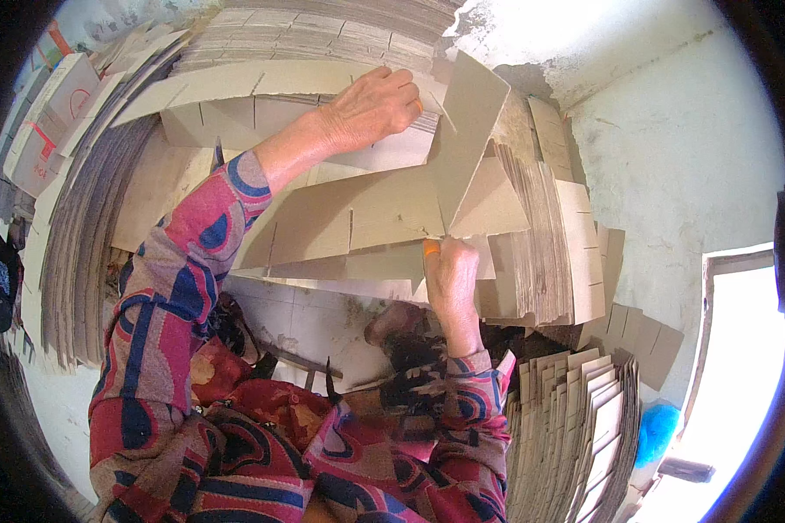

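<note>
L hand (377, 106) is up at the far side, fingers curled by the top edge of the back strip (235, 84), a long slotted cardbd piece; fingertips are hidden, so can't tell if it's gripping or just resting. R hand (453, 270) is lower & nearer the body, fingers closed in a narrow pinch on the bottom edge of the front strip (349, 213), right where the crosspiece (473, 118) meets it. Crosspiece stands tilted, top end up & to the right of L hand. Front strip runs off left from R hand, w/ slots cut in it. Orange band on a finger of each hand.

Around: tall cardbd stack (92, 227) at left, right stack (536, 240) just beside the strips, lower stack (576, 427) near the R sleeve (475, 410), blue item (658, 433) by the bright opening (741, 340).
</note>
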{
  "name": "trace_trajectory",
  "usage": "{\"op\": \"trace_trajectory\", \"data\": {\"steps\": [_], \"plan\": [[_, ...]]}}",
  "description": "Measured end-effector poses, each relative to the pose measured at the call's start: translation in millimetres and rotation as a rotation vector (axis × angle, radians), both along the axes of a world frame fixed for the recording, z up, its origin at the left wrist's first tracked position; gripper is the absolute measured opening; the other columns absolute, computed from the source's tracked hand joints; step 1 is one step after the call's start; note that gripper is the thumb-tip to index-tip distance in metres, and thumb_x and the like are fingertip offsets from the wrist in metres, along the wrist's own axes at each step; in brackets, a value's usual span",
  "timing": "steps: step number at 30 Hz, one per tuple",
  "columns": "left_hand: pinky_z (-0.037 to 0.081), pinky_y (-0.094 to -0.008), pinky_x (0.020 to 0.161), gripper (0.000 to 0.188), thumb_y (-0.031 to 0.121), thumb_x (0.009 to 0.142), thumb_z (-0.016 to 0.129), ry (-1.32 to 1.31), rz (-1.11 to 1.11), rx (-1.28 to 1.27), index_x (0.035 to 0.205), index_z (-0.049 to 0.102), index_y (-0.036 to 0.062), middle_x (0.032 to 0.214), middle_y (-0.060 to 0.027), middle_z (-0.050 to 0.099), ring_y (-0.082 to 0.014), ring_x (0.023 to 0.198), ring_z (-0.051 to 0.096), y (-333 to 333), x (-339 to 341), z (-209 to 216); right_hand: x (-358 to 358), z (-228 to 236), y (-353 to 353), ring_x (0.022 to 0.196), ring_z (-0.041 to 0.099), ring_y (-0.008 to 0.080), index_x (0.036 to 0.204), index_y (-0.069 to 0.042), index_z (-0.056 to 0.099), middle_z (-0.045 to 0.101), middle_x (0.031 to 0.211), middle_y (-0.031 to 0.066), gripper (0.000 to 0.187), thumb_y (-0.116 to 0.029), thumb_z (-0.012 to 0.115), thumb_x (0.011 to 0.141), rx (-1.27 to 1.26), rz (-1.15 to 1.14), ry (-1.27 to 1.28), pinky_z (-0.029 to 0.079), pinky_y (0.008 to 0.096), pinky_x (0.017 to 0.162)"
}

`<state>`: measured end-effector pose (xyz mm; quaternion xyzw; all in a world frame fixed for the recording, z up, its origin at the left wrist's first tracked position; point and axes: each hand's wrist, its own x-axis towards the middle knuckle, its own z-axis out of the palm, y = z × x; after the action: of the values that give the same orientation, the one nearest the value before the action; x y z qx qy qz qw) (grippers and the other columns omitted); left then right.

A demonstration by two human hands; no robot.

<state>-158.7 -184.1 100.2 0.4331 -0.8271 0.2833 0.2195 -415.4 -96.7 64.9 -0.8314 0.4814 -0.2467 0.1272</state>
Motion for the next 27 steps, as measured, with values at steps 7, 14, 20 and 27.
{"op": "trace_trajectory", "data": {"steps": [7,14,20,27], "plan": [[0.05,-0.0311,0.067,0.015,0.006,0.07,0.061,0.122,-0.111,-0.07,0.085,0.059,0.0019,0.081,-0.0044,0.055,-0.0198,0.082,0.054,13.0,-10.4,14.1,2.7,4.8,-0.1,0.062,0.055,0.0479,0.063,0.009,0.054,0.051,0.063,0.0321,0.027,-0.011,0.063,0.079,0.008,-0.056,0.02,0.042,0.047,0.053],[0.05,-0.0319,0.062,0.016,0.003,0.068,0.06,0.231,-0.199,-0.045,0.084,0.06,0.0017,0.079,-0.0049,0.055,-0.0209,0.077,0.053,34.3,-24.9,23.3,1.3,13.7,1.3,0.064,0.056,0.0485,0.064,0.009,0.054,0.051,0.064,0.0323,0.02,-0.006,0.059,0.076,0.008,-0.057,0.05,0.043,0.0477,0.054],[0.049,-0.033,0.06,0.024,-0.001,0.061,0.064,0.277,-0.136,-0.05,0.085,0.059,0.0013,0.076,-0.0053,0.052,-0.0224,0.076,0.052,34.6,-13.5,12.8,-0.6,11.3,-3.6,0.066,0.057,0.0486,0.067,0.009,0.056,0.052,0.065,0.0324,0.023,-0.01,0.061,0.078,0.016,-0.078,0.086,0.044,0.0482,0.056],[0.048,-0.0347,0.06,0.023,-0.003,0.061,0.063,0.364,-0.265,0.077,0.083,0.058,0.0008,0.075,-0.0055,0.052,-0.0237,0.075,0.052,55.0,-30.6,22.0,-3.3,19.8,0.0,0.072,0.059,0.0456,0.069,0.005,0.057,0.058,0.072,0.028,0.019,-0.012,0.062,0.078,0.074,0.006,0.221,0.047,0.05,0.062]]}}
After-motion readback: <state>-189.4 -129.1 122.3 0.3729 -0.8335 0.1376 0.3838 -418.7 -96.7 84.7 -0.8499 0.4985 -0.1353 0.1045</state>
